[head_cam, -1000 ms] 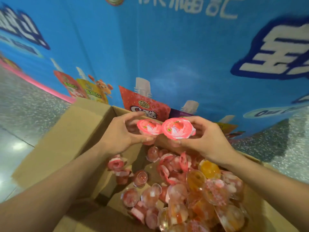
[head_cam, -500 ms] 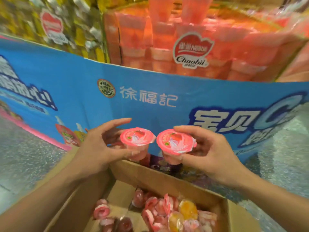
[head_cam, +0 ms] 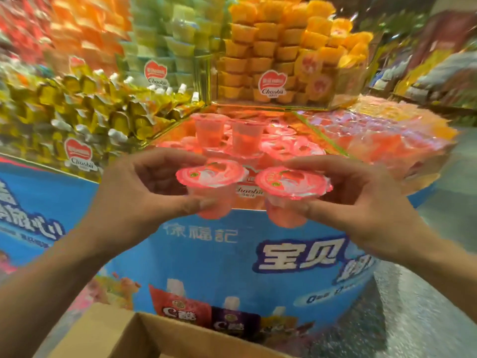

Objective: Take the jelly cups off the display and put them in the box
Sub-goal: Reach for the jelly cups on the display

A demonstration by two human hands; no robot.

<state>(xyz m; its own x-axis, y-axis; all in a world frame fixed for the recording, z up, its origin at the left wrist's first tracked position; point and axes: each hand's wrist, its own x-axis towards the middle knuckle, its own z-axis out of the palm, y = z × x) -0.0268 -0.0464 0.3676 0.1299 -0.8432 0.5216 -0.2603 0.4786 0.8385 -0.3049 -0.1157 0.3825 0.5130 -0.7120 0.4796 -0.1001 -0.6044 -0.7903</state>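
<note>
My left hand (head_cam: 136, 192) grips a pink jelly cup (head_cam: 211, 177) by its rim and side. My right hand (head_cam: 361, 202) grips a second pink jelly cup (head_cam: 291, 183) the same way. Both cups are held upright, side by side, in front of the display bin of pink jelly cups (head_cam: 271, 143). The cardboard box (head_cam: 144, 334) shows only its near rim at the bottom edge; its contents are out of view.
The blue display base (head_cam: 206, 259) stands between me and the bins. Yellow pouches (head_cam: 85, 104) fill the left bin, orange cups (head_cam: 284, 47) are stacked behind, and clear-wrapped cups (head_cam: 387, 135) lie at the right. Grey speckled floor (head_cam: 413, 306) lies to the right.
The view has tilted up from the box to the display. Both hands, each still holding a pink cup, now sit level with the pink jelly bin rather than over the box.
</note>
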